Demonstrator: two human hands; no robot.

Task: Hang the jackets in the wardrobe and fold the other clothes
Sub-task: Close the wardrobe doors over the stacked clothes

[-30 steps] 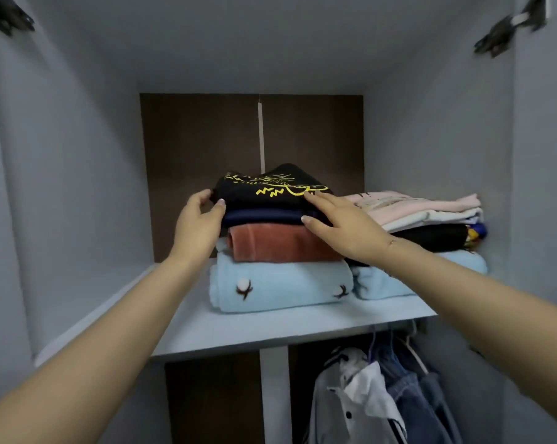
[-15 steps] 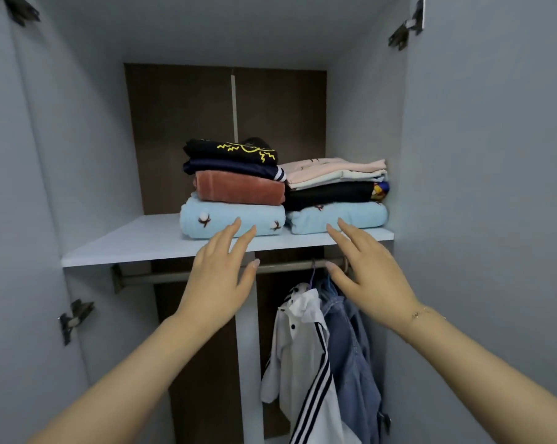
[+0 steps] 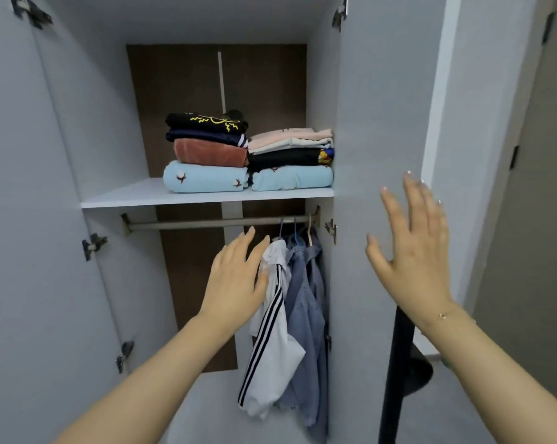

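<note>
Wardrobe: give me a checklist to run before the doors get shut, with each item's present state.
1. Folded stacks sit fully on the shelf: ok; the left stack and right stack both lie behind its front edge.
2. Jackets on the rail: ok; the white striped jacket and denim jacket hang at its right end.
3. Hands free: ok; left hand and right hand hold nothing, fingers straight.
4. Fabric clear of the right door: cannot tell; the denim hangs close to that side.
5. All clothes put away: cannot tell; only the wardrobe shows.
</note>
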